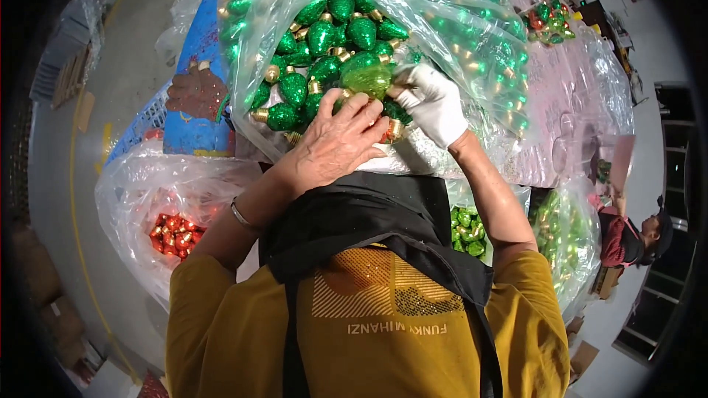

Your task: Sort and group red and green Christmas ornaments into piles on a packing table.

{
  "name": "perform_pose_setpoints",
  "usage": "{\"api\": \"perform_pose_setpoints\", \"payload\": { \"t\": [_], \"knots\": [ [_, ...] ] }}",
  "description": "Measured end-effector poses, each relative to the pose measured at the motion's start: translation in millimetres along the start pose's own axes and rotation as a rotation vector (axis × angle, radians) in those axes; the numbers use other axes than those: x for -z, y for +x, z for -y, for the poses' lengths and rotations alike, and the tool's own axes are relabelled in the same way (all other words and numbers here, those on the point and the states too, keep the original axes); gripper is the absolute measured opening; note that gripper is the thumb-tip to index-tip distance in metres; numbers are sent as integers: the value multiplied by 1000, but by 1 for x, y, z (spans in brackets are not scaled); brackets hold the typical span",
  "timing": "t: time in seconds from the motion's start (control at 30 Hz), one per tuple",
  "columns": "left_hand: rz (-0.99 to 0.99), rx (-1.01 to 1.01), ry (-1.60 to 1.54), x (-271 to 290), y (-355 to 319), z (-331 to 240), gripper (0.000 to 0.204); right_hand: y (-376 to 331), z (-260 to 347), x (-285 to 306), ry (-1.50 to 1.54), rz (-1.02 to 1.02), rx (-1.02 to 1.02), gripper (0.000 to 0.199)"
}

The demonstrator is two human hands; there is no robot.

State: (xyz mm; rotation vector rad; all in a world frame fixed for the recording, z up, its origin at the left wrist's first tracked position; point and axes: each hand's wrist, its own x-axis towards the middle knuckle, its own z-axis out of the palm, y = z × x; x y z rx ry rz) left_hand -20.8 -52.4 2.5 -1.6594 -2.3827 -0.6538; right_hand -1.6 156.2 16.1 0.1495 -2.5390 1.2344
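Many glittery green bulb-shaped ornaments [293, 87] with gold caps lie in an open clear plastic bag [254, 37] in front of me. My bare left hand [335, 136] is curled over the near edge of the pile, its fingertips against a lighter green ornament [366, 77], which is blurred. My right hand [431, 103], in a white glove, pinches its thumb and fingers together at that ornament's right side. What exactly sits in this pinch is hidden. Below the left fingers, a gold cap [395, 130] and a bit of red show.
Red ornaments [175, 236] fill a plastic bag at the lower left. Light green ornaments [469, 230] are bagged on my right. A reddish-brown glove-like object [196, 93] lies on the blue surface [184, 133]. Further right, another person [627, 232] is at work; mixed ornaments [549, 22] lie far right.
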Motion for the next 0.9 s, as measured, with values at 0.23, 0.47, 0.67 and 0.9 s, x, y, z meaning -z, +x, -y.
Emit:
{"api": "perform_pose_setpoints", "payload": {
  "t": [0.23, 0.47, 0.67, 0.9],
  "knots": [
    [-48, -24, 34, -3, 21, 13, 41, 4, 1, 2, -467, 73, 211, 12],
    [151, -91, 159, 0, 39, 5, 35, -30, 23, 22, -342, 174, 51, 15],
    [186, 15, 207, -12, 41, -12, 45, -80, 21, 27, -529, 14, 316, 19],
    [175, 48, 176, -26, 58, -23, 57, -79, -1, 34, -504, 183, 232, 14]
  ]
}}
